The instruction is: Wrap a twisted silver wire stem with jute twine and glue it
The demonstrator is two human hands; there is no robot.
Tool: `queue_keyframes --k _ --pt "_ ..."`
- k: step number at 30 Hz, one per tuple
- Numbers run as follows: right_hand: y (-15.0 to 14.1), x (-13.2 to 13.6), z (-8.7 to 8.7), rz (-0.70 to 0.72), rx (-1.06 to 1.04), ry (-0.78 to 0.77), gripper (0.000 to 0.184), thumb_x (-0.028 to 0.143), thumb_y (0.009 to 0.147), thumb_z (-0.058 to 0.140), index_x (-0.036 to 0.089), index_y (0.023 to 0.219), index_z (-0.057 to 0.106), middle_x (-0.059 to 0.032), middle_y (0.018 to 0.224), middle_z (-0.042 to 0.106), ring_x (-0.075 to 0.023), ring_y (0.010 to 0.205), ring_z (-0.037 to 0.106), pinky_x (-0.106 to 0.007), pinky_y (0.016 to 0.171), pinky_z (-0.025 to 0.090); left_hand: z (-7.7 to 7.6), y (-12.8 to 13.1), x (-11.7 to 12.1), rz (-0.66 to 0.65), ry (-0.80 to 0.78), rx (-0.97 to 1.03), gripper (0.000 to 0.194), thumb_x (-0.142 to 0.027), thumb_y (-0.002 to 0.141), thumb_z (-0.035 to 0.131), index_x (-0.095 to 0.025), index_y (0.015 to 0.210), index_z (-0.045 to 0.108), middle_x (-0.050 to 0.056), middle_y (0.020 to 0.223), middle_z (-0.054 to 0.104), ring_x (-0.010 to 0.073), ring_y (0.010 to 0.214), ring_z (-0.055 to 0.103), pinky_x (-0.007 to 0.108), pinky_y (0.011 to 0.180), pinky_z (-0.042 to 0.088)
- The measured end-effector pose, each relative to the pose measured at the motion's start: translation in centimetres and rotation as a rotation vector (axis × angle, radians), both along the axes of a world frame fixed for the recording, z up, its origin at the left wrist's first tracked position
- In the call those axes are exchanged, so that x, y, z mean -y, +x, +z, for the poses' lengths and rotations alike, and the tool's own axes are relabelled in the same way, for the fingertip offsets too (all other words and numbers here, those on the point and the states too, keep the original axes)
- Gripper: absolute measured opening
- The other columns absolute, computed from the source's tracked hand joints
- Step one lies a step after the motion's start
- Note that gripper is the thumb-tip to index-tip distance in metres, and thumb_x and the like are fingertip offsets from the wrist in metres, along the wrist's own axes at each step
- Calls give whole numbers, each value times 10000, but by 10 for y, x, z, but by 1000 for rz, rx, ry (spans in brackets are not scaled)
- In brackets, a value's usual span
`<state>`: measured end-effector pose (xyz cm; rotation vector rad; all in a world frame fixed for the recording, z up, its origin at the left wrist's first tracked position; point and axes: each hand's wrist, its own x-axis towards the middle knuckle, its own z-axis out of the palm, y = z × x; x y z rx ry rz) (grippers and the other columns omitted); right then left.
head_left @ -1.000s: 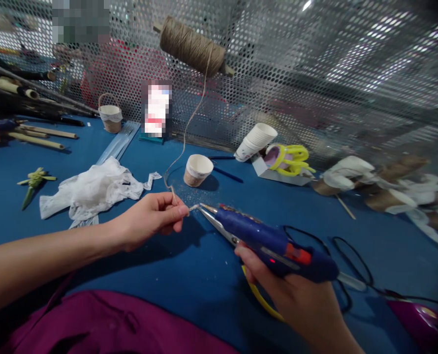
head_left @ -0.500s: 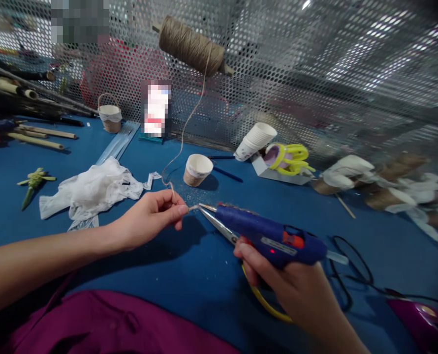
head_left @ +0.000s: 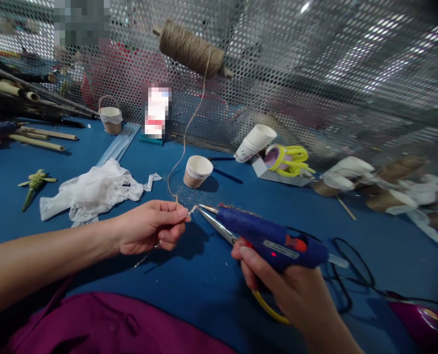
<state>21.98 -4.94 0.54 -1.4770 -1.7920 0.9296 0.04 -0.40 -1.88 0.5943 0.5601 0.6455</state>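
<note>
My left hand [head_left: 154, 226] pinches the end of a twine strand [head_left: 184, 142] between thumb and fingertips. A short bit of twine sticks out towards the glue gun's nozzle. A thin, shiny strand [head_left: 142, 260] trails below that hand; I cannot tell what it is. My right hand [head_left: 278, 282] grips a blue glue gun [head_left: 256, 231], its red light on, together with yellow-handled scissors [head_left: 219, 227]. The scissors' blades lie just under the nozzle, their tips close to the twine end. Just beyond the hands stands a small twine-wrapped paper cup [head_left: 195, 181] with a lace rim.
The twine spool [head_left: 189, 49] hangs on a perforated metal screen. White lace [head_left: 93, 191] lies at left, near a small handled basket [head_left: 111, 125]. Stacked paper cups [head_left: 254, 143] lean at back right. A black cord [head_left: 362, 268] runs right. Sticks [head_left: 38, 141] lie far left.
My left hand has shifted slightly right and down, its lower fingers curling in. The thin, shiny strand now shows below it. My right hand has barely moved.
</note>
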Motion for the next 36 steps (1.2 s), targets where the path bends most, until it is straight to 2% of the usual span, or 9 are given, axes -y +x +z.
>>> queue_keyframes --k 4,11,17,21,26,33,36 --pt "0 0 0 8 18 -3 314 401 820 497 181 607 570 29 442 517 -116 432 514 -257 510 431 1 -1 0 -16 -13 54 149 -162 831 488 -116 692 515 -33 484 464 19 367 248 152 390 190" --pt "0 1 0 -6 -4 18 248 399 809 517 187 703 588 40 454 525 -110 399 501 -245 462 435 1 -2 -1 -15 0 64 153 -181 835 493 -119 696 510 -40 489 438 19 374 234 150 393 191" --pt "1 0 -1 13 74 45 336 403 821 492 193 567 559 28 427 519 -124 433 538 -260 532 467 -1 -2 -1 -30 1 84 178 -162 855 439 -122 697 511 -35 500 443 21 377 228 147 393 205" --pt "1 0 -1 29 32 28 289 410 813 503 185 651 583 27 451 532 -122 420 524 -259 500 461 -2 -2 -1 -30 -1 90 178 -154 855 438 -116 702 521 -34 497 447 20 376 230 146 391 202" --pt "0 2 0 35 31 40 300 384 821 498 185 608 569 22 458 527 -111 421 517 -243 473 439 -2 -1 -1 -34 -5 93 198 -139 855 432 -114 679 518 -29 492 452 20 372 243 146 390 206" --pt "2 2 -1 2 -10 8 246 371 820 499 185 687 588 31 467 528 -107 422 508 -235 458 417 -3 -1 -1 -30 -26 114 200 -132 852 437 -106 677 531 -19 490 470 18 369 256 141 385 212" --pt "1 1 -2 -32 -2 4 259 380 811 507 184 658 581 32 456 525 -110 426 512 -242 489 431 -3 -2 -1 -34 -33 118 184 -142 851 447 -106 693 534 -21 488 473 17 366 256 139 383 213"
